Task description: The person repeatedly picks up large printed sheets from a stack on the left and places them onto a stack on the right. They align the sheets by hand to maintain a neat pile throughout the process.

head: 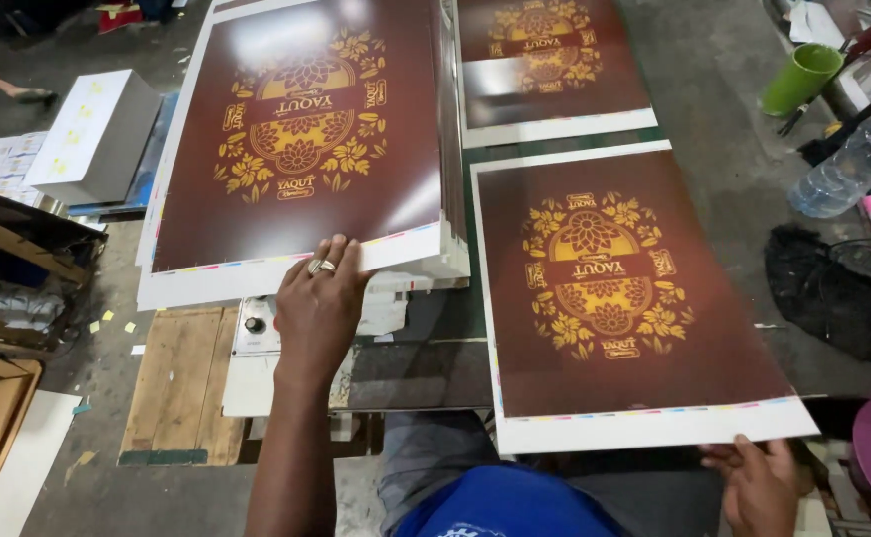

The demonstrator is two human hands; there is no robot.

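A thick stack of glossy dark-brown printed sheets (306, 139) with a gold floral design lies at the upper left. My left hand (318, 303), with rings on one finger, rests on the stack's near white edge, fingers spread. A single sheet of the same print (614, 298) lies to the right, over the table edge. My right hand (759, 482) grips that sheet's near right corner from below. Another such sheet (550, 60) lies farther back.
A green cup (798, 80) and a clear plastic bottle (853, 159) are at the right, with a black bag (833, 293) below them. A white stack of sheets (97, 134) stands at the left. A wooden pallet (182, 383) lies on the floor. Another person's foot (28, 94) shows at top left.
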